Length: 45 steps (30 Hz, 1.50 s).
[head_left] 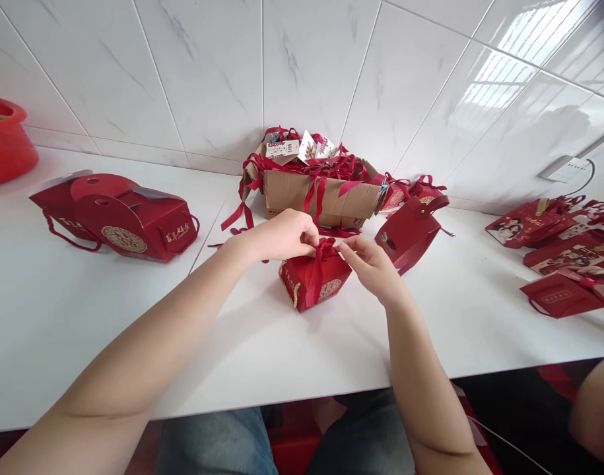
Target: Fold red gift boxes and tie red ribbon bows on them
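A small red gift box (296,277) with gold lettering and a gold rope handle stands on the white table in front of me. On its top is a red ribbon (317,274) tied in a bow, one tail hanging down the front. My left hand (292,236) has its fingers closed on the bow's left side. At the bow's right side, my right hand (368,260) pinches the ribbon between thumb and forefinger. Both hands are above the box lid, and the fingers partly cover the bow.
Behind the box, a cardboard carton (316,198) overflows with red ribbons and white tags. Larger red boxes (133,221) stand at left, near a red basin (7,145). An upright red box (408,234) is close on the right. Another person's hand (603,284) touches a red box (564,295).
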Each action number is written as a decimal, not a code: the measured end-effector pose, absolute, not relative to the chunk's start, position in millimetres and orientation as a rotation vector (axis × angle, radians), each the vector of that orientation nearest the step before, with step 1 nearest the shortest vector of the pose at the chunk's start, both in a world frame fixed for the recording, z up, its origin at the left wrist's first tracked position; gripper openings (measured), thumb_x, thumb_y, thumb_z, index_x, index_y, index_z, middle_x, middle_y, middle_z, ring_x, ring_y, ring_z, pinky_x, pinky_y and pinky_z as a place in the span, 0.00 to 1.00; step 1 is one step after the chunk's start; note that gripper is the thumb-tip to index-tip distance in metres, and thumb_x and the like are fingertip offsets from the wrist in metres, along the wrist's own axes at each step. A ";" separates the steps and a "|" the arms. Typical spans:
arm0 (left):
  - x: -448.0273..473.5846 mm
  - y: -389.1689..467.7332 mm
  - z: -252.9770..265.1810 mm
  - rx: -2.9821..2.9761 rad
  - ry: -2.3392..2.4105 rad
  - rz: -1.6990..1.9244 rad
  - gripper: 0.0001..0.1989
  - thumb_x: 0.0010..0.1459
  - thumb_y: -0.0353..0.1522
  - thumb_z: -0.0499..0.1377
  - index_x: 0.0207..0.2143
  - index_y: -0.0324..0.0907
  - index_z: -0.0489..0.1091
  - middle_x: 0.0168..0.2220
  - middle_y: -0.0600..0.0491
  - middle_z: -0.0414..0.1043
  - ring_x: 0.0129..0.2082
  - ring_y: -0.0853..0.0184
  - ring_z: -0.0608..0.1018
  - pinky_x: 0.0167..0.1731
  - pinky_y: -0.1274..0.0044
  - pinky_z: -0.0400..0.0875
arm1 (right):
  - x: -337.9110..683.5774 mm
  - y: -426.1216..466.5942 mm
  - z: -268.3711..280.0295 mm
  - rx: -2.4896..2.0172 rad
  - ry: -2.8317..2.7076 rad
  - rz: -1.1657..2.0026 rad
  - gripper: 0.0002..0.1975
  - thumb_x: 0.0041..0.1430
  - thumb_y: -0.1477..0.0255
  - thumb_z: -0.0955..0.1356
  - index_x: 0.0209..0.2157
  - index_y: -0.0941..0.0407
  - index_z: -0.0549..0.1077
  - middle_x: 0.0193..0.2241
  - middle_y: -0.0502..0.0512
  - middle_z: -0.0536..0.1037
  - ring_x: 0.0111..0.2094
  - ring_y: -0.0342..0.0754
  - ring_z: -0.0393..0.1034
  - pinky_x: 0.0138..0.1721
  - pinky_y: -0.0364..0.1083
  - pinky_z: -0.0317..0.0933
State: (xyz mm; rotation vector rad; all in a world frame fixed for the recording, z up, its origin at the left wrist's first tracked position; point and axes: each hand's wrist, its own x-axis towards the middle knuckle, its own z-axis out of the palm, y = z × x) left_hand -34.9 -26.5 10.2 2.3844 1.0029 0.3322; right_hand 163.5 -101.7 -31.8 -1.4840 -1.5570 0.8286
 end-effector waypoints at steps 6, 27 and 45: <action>-39.8 -23.0 12.9 2.378 0.983 0.283 0.09 0.50 0.34 0.57 0.32 0.44 0.75 0.41 0.51 0.73 0.27 0.69 0.75 0.12 0.83 0.61 | 171.3 -89.9 -39.3 -1.490 -1.632 0.880 0.13 0.60 0.65 0.65 0.44 0.54 0.74 0.46 0.56 0.77 0.46 0.51 0.71 0.46 0.52 0.65; -38.7 -26.4 15.4 2.494 0.879 0.271 0.09 0.51 0.34 0.56 0.32 0.45 0.76 0.39 0.52 0.73 0.32 0.68 0.76 0.27 0.78 0.69 | 177.3 -95.2 -31.9 -1.125 -1.890 0.519 0.18 0.58 0.67 0.68 0.50 0.51 0.68 0.50 0.56 0.75 0.47 0.49 0.71 0.45 0.49 0.67; -40.3 -22.9 12.5 2.525 0.906 0.309 0.06 0.48 0.30 0.57 0.30 0.44 0.73 0.38 0.52 0.73 0.31 0.67 0.76 0.30 0.76 0.69 | 173.2 -88.1 -47.3 -1.020 -2.045 0.146 0.28 0.61 0.84 0.54 0.48 0.47 0.76 0.32 0.54 0.64 0.35 0.46 0.62 0.37 0.48 0.64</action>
